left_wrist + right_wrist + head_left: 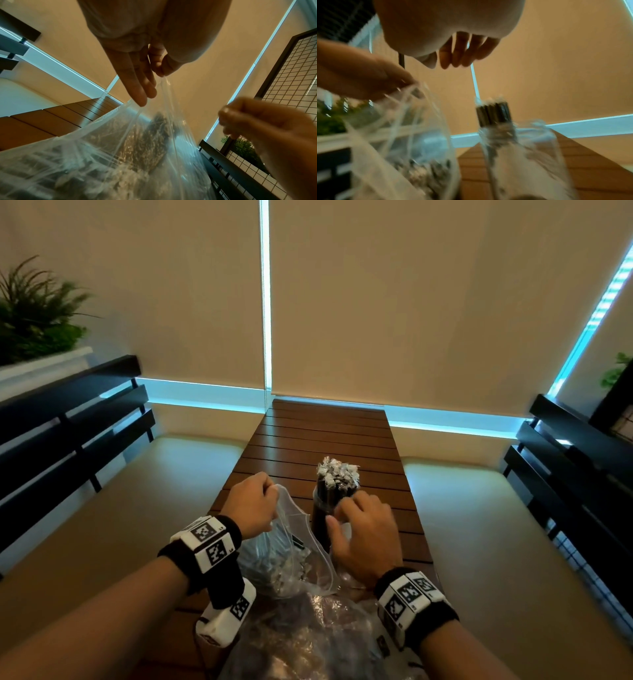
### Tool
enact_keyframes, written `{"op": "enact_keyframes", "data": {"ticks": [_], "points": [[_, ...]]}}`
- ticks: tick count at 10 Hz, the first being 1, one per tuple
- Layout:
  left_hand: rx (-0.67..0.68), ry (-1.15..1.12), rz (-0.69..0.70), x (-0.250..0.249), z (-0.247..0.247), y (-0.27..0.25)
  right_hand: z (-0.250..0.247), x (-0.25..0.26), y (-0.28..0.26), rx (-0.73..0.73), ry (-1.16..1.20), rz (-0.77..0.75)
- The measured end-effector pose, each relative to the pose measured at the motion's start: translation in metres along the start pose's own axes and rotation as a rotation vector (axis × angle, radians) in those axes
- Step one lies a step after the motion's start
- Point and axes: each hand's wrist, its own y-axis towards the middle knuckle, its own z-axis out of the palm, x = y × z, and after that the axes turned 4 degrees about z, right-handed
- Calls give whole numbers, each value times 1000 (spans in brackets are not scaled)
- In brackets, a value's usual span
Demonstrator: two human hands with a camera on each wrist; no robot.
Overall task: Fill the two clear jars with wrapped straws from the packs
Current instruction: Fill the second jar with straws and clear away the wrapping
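Item: clear plastic pack of wrapped straws (284, 549), lying on the slatted brown wooden table (329, 433) between my wrists, its mouth lifted toward the far end; my left hand (251, 503) pinches the rim of the mouth between thumb and forefinger, remaining fingers straight.

Item: clear jar (323, 518) packed with dark wrapped straws (337, 477), standing upright just right of the pack, long axis vertical, crimped white wrapper ends uppermost; my right hand (364, 534) hovers just before it, fingers loosely curled, gripping nothing that I can see.

Left wrist view alone shows the pinch (161, 70) plainly; right wrist view, blurred, alone shows a second clear jar (530, 159) nearest me.
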Motion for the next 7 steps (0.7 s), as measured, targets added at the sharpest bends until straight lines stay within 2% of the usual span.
{"op": "enact_keyframes", "data": {"ticks": [1,2,3,4,5,6,7], "points": [[3,61,67,0,2,3,-2,35,15,262,316,-86],[43,162,156,3,-1,2,17,49,24,477,413,47],[84,234,252,8,-6,-2,45,45,28,476,572,362],[143,312,338,14,-12,-5,65,50,27,551,448,318],[206,354,404,18,-16,-8,111,47,25,688,337,305],[252,406,458,18,-20,-14,120,59,32,799,238,322],[320,452,485,22,-23,-17,102,73,31,904,114,298]]}}
